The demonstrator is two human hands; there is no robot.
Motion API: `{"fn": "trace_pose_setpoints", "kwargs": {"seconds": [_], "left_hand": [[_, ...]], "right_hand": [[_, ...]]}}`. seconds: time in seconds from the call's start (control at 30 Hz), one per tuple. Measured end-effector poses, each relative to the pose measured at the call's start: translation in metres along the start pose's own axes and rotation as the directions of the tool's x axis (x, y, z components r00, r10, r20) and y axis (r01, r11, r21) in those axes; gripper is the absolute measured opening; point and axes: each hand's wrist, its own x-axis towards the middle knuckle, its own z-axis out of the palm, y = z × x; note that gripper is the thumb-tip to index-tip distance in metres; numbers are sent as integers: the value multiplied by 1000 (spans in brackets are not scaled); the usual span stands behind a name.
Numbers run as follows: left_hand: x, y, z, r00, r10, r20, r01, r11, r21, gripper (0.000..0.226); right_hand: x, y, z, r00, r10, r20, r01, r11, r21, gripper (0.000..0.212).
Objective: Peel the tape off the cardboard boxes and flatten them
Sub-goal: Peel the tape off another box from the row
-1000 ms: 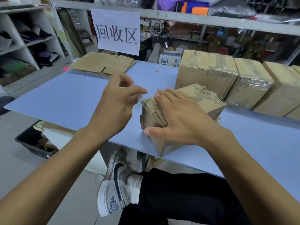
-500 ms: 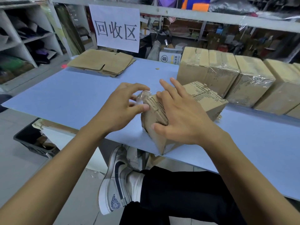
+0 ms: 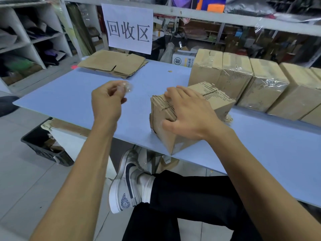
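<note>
The left hand (image 3: 107,101) is now lifting clear of the box (image 3: 182,119), well apart from it over the blue worktop (image 3: 69,100), where half a second ago it was pinching at the box's near top edge; its grip is narrow, thumb and fingertips pinching a small crumpled scrap of clear tape (image 3: 126,86) that has come away from the cardboard. The right hand (image 3: 189,115) is staying where it was, lying across the top of the box with fingers fairly straight and spread and the thumb pressing on the near face, so its grip is wide and is steadying the box rather than clasping it. The box is standing near the front edge of the worktop, one corner pointing toward the person, its upper near edge looking scuffed and layered where tape has been pulled. In my judgement this scrap is only a fragment, and whether more tape is clinging to the seams cannot be told from here; the box is not yet flattened. The scrap probably needs discarding next, perhaps into the black bin (image 3: 45,146) on the floor to the left. Behind the box, a row of taped boxes (image 3: 260,84) is waiting along the right side, clear film still glinting on them, while a stack of flattened cardboard (image 3: 112,64) is lying at the far left under the paper sign (image 3: 128,28), so most of the work appears to be remaining.
</note>
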Motion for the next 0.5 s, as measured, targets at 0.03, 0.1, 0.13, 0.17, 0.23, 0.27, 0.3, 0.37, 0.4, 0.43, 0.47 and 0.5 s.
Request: {"fn": "trace_pose_setpoints", "kwargs": {"seconds": [0.03,0.1,0.13,0.17,0.23,0.27,0.3,0.37,0.4,0.43,0.47,0.5], "left_hand": [[-4,4,-7,999,20,28,-21,999,43,18],[-24,15,-15,989,52,142,-70,989,128,16],[-39,20,-17,982,47,183,-77,984,158,21],[-55,25,-18,978,34,205,-70,983,168,28],[-87,36,-13,981,21,191,-48,989,139,30],[-103,41,-8,986,33,163,-50,993,104,26],[-118,46,0,990,55,133,-64,996,62,24],[-145,54,22,989,118,88,-118,993,-5,21],[-157,57,35,986,144,78,-142,989,-31,19],[-167,60,48,984,160,77,-156,986,-56,17],[-177,60,59,982,170,83,-163,983,-80,16],[-184,59,70,980,170,100,-160,982,-100,14]], "right_hand": [[1,1,1,1000,-4,-16,4,1000,-2,73],[-1,2,1,998,-33,-57,35,999,41,71],[-3,3,0,991,-80,-111,95,985,141,67],[-7,6,0,970,-133,-206,190,938,291,58],[-23,16,0,888,-105,-447,363,755,545,39],[-32,20,-1,845,-39,-533,413,681,605,33],[-42,23,-3,806,37,-591,431,649,628,31],[-61,22,-7,732,155,-664,450,622,641,29],[-73,21,-8,728,180,-662,450,603,659,28],[-86,21,-7,738,184,-650,441,598,669,26],[-99,23,-5,753,181,-633,416,615,670,23],[-110,27,-2,766,189,-614,378,640,669,20]]}}
